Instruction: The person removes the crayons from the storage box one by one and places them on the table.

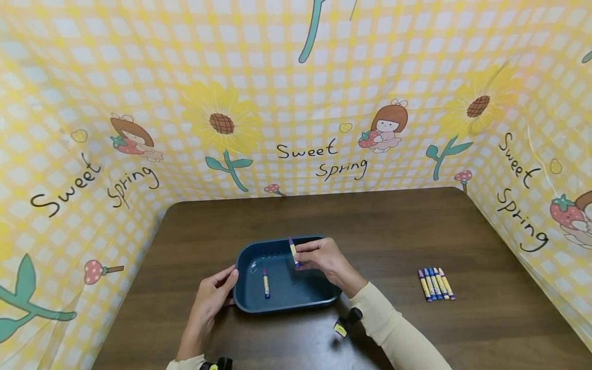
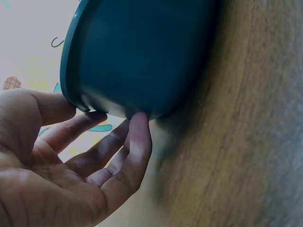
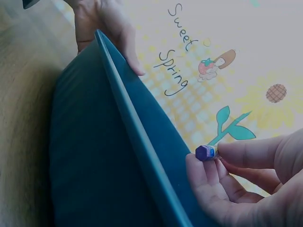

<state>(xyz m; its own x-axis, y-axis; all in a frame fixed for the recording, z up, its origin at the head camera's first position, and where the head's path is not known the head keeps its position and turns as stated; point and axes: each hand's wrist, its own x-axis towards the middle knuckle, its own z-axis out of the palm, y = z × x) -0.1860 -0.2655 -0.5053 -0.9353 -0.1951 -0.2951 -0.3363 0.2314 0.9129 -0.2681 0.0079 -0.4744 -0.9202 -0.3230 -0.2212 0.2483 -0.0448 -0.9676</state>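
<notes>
A dark blue rectangular tray (image 1: 300,294) sits on the table in front of me. My left hand (image 1: 210,296) holds its left end, thumb at the rim and fingers (image 2: 138,137) against the outer wall. Above the tray's far half, my right hand (image 1: 327,261) pinches a purple crayon (image 1: 293,247) with a yellow wrapper between thumb and fingers. In the right wrist view the dark end of that crayon (image 3: 204,152) points towards the camera. Another crayon (image 1: 265,284), purple-tipped, lies on the tray floor at the left.
On the brown wooden table (image 1: 384,231), right of the tray, several crayons (image 1: 436,284) lie side by side in a row, with purple, blue and pale tips. A yellow checked cloth (image 1: 296,103) printed with flowers surrounds the table's back and sides.
</notes>
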